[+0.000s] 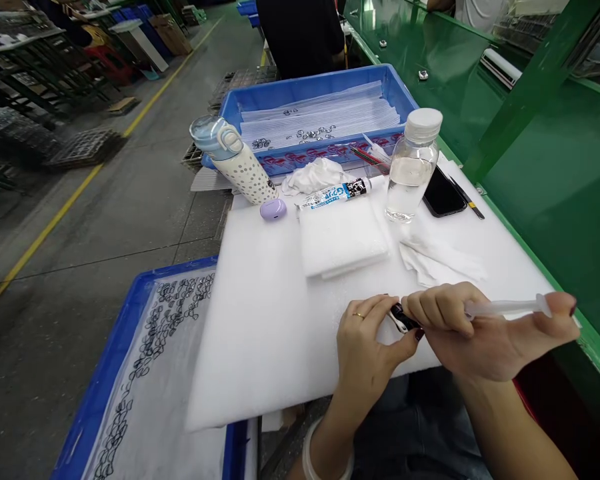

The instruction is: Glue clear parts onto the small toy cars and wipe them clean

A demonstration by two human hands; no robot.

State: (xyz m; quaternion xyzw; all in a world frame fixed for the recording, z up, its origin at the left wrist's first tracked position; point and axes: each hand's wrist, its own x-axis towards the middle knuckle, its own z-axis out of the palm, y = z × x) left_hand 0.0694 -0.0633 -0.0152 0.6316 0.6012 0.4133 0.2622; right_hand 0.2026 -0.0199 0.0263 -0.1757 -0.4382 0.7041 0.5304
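My left hand (367, 340) pinches a small black part (401, 318) just above the white foam sheet (260, 320) at its near edge. My right hand (480, 330) holds a clear plastic syringe (507, 307), thumb on its plunger end, with the tip aimed at the black part. The two hands touch each other around the part. A ring sits on my left hand and a pale bangle on that wrist.
On the foam sheet lie a folded white pad (341, 240), a glue tube (336, 193), tissues (440, 260), a clear bottle (413, 167), a phone (443, 193), a spotted flask (237, 163) and a lilac case (273, 209). Blue trays (115, 373) (310, 90) hold small metal rings. A person stands beyond.
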